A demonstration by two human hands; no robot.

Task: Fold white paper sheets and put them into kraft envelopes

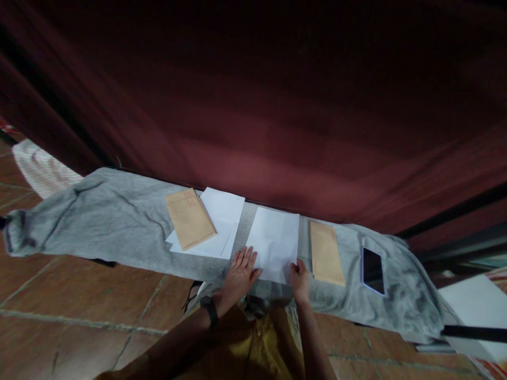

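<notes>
A white sheet of paper [273, 240] lies on the grey cloth in front of me. My left hand [242, 272] rests flat at its lower left corner, fingers spread, a dark watch on the wrist. At the sheet's lower right edge, my right hand [300, 279] has its fingers curled in, pinching the paper's edge. To the left, brown envelopes [190, 219] lie on top of several white sheets [225, 211]. Another group of brown envelopes [327, 253] lies just right of my right hand.
A phone or tablet with a dark screen [373, 271] lies on the right part of the grey cloth [130, 221]. A dark red curtain [253, 132] hangs behind the long narrow surface. Tiled floor [79, 301] shows below, and a white panel [479, 306] stands at the far right.
</notes>
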